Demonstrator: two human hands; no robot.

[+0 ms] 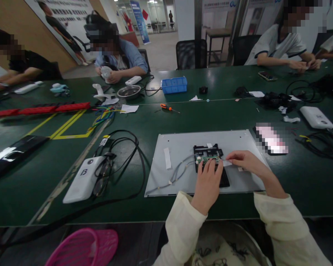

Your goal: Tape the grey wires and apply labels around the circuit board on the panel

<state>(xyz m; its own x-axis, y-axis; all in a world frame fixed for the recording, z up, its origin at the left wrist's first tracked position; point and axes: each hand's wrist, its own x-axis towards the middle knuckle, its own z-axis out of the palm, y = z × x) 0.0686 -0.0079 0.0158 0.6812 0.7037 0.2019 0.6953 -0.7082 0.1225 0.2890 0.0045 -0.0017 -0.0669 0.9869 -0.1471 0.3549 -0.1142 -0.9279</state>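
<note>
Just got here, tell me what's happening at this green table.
The person's left hand presses a green circuit board in a black plastic frame, on a flat grey panel. The right hand pinches a small whitish strip beside it. Three other people sit around the table, also using their hands.

Left hand (209, 181) spread, right hand (246, 162) pinching.
</note>
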